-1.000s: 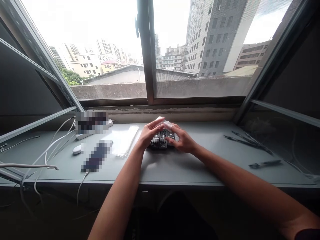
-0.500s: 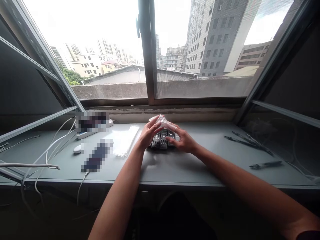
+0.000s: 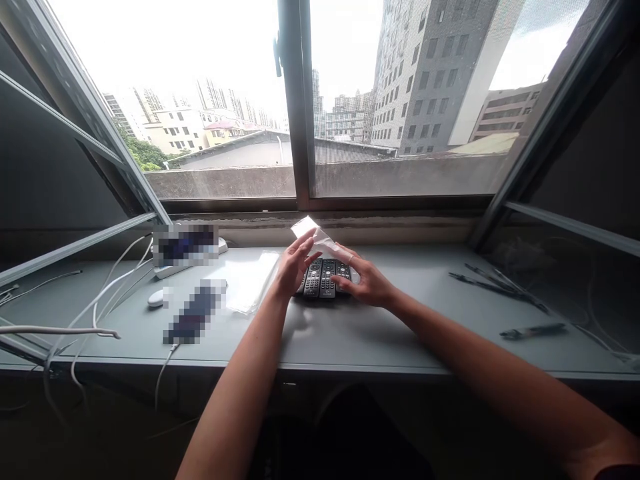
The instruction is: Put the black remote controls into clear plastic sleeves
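Note:
Several black remote controls lie side by side on the grey desk between my hands. A crinkled clear plastic bag stretches above their far ends. Its right end is in my right hand, with the fingers on the plastic and the thumb over the rightmost remote. My left hand is open at the left of the remotes, its fingers spread. Those fingertips are close to the bag's left part; whether they touch it I cannot tell.
A stack of clear plastic bags lies left of my left arm. Beyond it are a blurred phone-like object, a white rounded thing, a power strip and white cables. Pens lie at the right. A window frame rises behind.
My left hand's fingers have spread and come off the crumpled bag. The bag's left end now reaches farther up and left. My right hand stays almost in place.

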`<state>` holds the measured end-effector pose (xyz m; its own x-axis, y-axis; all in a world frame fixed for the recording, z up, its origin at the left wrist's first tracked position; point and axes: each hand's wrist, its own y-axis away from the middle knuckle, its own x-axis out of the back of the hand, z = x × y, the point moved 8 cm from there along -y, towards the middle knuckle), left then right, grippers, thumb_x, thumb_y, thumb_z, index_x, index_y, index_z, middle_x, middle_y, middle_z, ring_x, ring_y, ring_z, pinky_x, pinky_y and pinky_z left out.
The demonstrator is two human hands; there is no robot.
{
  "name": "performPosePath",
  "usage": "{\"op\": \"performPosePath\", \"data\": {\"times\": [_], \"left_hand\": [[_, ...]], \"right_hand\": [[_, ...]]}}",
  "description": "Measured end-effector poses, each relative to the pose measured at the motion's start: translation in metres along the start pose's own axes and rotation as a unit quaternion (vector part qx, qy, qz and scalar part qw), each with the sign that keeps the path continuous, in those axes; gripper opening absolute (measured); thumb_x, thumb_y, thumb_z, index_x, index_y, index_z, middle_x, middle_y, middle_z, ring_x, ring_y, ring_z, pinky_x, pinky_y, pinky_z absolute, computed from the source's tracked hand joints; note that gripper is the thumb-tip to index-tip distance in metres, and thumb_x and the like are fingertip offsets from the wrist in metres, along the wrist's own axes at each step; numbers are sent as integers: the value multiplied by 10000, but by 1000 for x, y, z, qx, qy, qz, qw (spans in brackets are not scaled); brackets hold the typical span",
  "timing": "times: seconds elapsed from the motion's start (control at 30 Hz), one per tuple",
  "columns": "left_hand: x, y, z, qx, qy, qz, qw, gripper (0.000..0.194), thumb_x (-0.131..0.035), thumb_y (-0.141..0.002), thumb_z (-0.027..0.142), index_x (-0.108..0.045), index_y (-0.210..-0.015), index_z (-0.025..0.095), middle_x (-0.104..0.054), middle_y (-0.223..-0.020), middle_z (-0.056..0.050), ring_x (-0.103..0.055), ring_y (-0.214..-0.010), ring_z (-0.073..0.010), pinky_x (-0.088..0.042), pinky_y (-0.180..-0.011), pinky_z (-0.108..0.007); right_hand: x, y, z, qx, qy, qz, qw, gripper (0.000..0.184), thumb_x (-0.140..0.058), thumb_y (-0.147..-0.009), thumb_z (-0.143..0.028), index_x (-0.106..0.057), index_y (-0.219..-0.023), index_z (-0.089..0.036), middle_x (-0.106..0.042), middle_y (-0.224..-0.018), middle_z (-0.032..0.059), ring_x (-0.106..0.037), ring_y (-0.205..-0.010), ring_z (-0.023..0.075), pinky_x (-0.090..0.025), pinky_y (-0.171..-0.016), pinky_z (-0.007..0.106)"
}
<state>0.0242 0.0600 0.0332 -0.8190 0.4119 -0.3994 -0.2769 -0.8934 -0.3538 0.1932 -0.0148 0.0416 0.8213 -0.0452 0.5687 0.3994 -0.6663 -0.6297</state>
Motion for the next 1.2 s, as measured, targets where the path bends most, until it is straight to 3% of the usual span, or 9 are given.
{"op": "performPosePath", "data": {"times": [0.13, 0.27, 0.47, 0.63, 0.77, 0.9, 1.1, 1.2], "left_hand": [[-5, 1, -2, 7, 15, -10, 1000, 563, -897, -848, 500, -782, -1338, 249, -692, -1500, -119, -575, -1464, -355, -471, -1179, -481], [11, -2, 2, -33, 18, 54, 998, 557, -859, -884, 511, -744, -1390, 310, -636, -1584, -78, -537, -1509, -343, -490, -1150, -449], [46, -4, 8, -88, 43, 181, 979, 387, -826, -901, 531, -799, -1208, 297, -666, -1548, -64, -553, -1502, -304, -482, -1160, -437], [61, -1, 10, -116, 47, 249, 960, 414, -832, -891, 549, -786, -1221, 304, -707, -1482, -69, -609, -1439, -282, -507, -1132, -404], [56, -2, 7, -105, 42, 234, 966, 425, -786, -922, 589, -788, -1214, 280, -713, -1465, -83, -620, -1424, -285, -517, -1117, -393], [53, -2, 9, -111, 23, 222, 968, 444, -769, -939, 599, -787, -1239, 272, -703, -1483, -94, -596, -1456, -292, -502, -1144, -404], [64, -2, 8, -110, 33, 245, 963, 707, -848, -874, 595, -629, -1490, 324, -639, -1555, -92, -582, -1469, -285, -515, -1132, -387], [57, -4, 3, -65, 31, 225, 972, 685, -833, -882, 620, -646, -1451, 288, -664, -1517, -106, -611, -1426, -286, -533, -1085, -361]], "right_hand": [[-2, 0, -4, 11, -1, -13, 1000, 760, -715, -1040, -390, -398, -1730, -353, -455, -1748, 68, -305, -1677, 341, -330, -1341, 607], [-3, 3, -1, 14, 17, -9, 1000, 799, -734, -1027, -384, -370, -1739, -376, -450, -1750, 64, -263, -1688, 346, -345, -1330, 606], [-3, 3, 1, 24, 21, -12, 999, 657, -721, -1039, -382, -530, -1665, -319, -613, -1620, 88, -281, -1682, 338, -366, -1326, 602], [-4, 3, 3, 16, 13, -11, 1000, 515, -743, -1026, -367, -689, -1534, -294, -706, -1509, 110, -353, -1655, 350, -412, -1303, 601], [-4, 2, 2, 11, 13, -7, 1000, 587, -759, -1010, -390, -652, -1574, -266, -670, -1555, 117, -447, -1608, 356, -430, -1300, 572], [-3, 1, 2, -12, -2, -15, 1000, 693, -748, -1013, -419, -539, -1661, -292, -601, -1629, 104, -452, -1603, 360, -407, -1308, 576], [0, 1, 0, -32, -39, -11, 999, 669, -764, -1004, -407, -563, -1638, -333, -615, -1616, 76, -496, -1575, 352, -401, -1310, 570], [1, 1, 2, -46, -71, -8, 996, 657, -758, -1007, -420, -564, -1632, -354, -592, -1639, 51, -544, -1541, 350, -419, -1295, 579]]}}
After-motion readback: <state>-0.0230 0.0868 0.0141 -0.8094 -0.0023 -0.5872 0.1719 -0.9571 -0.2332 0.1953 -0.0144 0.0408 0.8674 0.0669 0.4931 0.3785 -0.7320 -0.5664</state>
